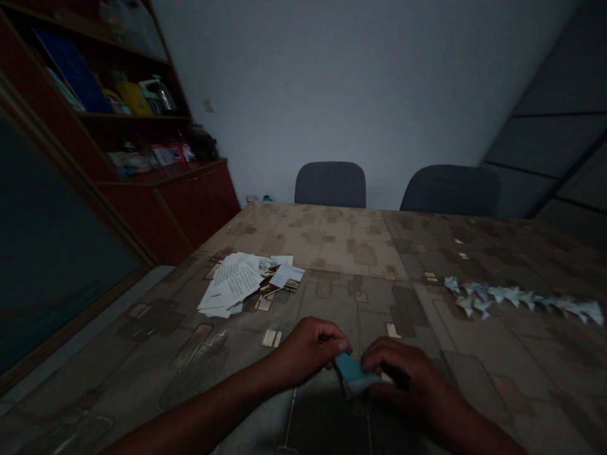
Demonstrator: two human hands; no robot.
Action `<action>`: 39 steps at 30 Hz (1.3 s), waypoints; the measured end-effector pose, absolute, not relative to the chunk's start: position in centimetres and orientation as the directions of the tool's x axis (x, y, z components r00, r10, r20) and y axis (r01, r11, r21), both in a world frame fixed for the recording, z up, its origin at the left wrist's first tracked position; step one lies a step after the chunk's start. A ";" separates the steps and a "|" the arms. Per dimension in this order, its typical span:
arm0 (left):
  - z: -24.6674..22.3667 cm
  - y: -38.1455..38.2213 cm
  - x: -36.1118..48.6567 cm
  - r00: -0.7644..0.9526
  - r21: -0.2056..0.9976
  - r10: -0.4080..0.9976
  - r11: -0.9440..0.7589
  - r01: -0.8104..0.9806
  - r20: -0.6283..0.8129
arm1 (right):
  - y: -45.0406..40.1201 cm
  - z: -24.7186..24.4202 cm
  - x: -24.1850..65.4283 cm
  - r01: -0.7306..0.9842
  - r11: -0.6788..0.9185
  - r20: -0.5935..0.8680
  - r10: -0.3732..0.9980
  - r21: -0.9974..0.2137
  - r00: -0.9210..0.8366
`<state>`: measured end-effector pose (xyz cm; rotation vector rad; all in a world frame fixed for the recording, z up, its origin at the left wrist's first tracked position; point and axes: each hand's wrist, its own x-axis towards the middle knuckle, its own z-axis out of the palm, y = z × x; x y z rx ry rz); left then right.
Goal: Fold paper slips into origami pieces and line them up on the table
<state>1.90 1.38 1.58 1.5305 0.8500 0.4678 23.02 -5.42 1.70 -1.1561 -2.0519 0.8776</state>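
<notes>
At the near edge of a dimly lit table (360, 253), two bare hands close on a small piece of light blue folded paper (355, 374). The left hand (310, 349) curls in a loose fist with its thumb pressed to the paper's upper left corner, while the right hand (403, 373) pinches the opposite side with its fingertips, fingers drawn together over the fold. The paper sits low between the two hands, just above the tabletop, held from both sides as one would to press a crease flat; whether it touches the surface cannot be told in the gloom.

To the right, well apart from the hands, a row of small folded paper figures (516, 298) runs in a line toward the table's edge, set out side by side as finished pieces might be. To the left, a loose heap of printed paper sheets (241, 283) lies fanned on the patterned cloth, within reach of the left arm. Two grey chairs (331, 184) stand pushed in at the far side, and a dark red shelf unit (142, 158) lines the left wall.
</notes>
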 end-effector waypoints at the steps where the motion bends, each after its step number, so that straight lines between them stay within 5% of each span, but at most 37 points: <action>1: 1.6 1.4 1.9 0.647 0.969 0.737 0.040 0.245 -0.194 | -5.4 1.7 23.1 0.460 0.389 0.189 0.887 -0.798 -0.422; 8: 1.7 1.3 1.9 0.651 0.962 0.735 0.012 0.272 -0.193 | -5.5 1.8 23.0 0.495 0.303 0.124 0.924 -0.815 -0.362; 16: 1.8 0.4 1.9 0.596 0.942 0.801 -0.160 0.294 -0.050 | -5.9 0.9 22.3 0.745 0.374 0.343 0.917 -0.552 -0.206; 19: 2.4 -0.3 1.8 0.538 0.804 0.811 -0.469 0.365 0.229 | -6.0 0.5 22.1 0.799 0.409 0.419 0.881 -0.441 -0.219; 23: 2.3 -1.0 1.7 0.631 0.567 0.623 -0.755 0.331 0.462 | -6.1 0.2 22.1 0.835 0.400 0.458 0.865 -0.378 -0.207; 27: 0.9 -1.0 1.7 0.769 0.333 0.422 -0.899 0.285 0.480 | -6.1 -0.2 22.0 0.829 0.421 0.478 0.850 -0.369 -0.219; 32: -0.4 -1.1 2.1 0.806 0.115 0.365 -0.928 0.354 0.466 | -6.2 -0.3 22.3 0.808 0.418 0.381 0.887 -0.416 -0.262; 39: -0.3 -1.4 1.9 0.813 0.098 0.383 -0.920 0.380 0.438 | -6.0 0.9 23.4 0.776 0.465 0.276 0.884 -0.426 -0.378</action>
